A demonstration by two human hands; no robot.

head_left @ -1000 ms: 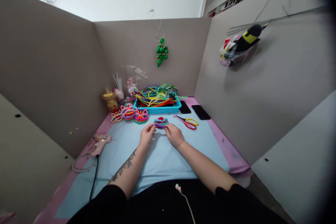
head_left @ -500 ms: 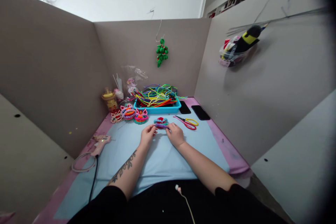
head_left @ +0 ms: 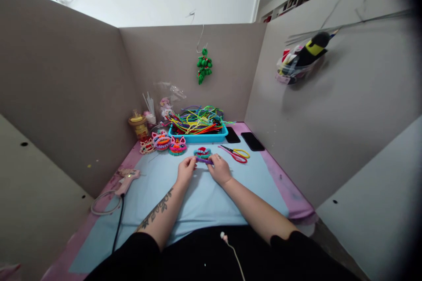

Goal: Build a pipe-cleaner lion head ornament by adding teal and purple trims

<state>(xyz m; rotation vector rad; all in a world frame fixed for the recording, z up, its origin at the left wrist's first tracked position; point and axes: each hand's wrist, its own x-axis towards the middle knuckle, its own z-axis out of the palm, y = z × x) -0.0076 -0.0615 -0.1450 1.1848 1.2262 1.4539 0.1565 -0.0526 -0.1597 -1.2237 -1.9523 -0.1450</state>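
A short purple pipe cleaner (head_left: pixel 204 160) stretches between my two hands above the blue cloth. My left hand (head_left: pixel 187 169) pinches its left end with closed fingers. The right end is gripped by my right hand (head_left: pixel 219 169), thumb and fingers closed. Just behind the hands lies a small teal and red pipe-cleaner piece (head_left: pixel 202 153), apart from my fingers. To its left sit pipe-cleaner animal heads: a pink one with orange (head_left: pixel 177 145), a lilac and orange one (head_left: pixel 161 141) and a cream one (head_left: pixel 147 145).
A blue tray (head_left: pixel 198 138) heaped with colourful pipe cleaners stands at the back. Scissors (head_left: pixel 237 154) and two phones (head_left: pixel 252 141) lie to the right. A pink glue gun (head_left: pixel 127 181) with its cable is on the left. Grey partitions (head_left: pixel 184 52) enclose the table.
The purple pipe cleaner has tilted slightly, its right end lower, and more of the teal and red piece shows behind it. Both hands keep their grip; the view has shifted slightly.
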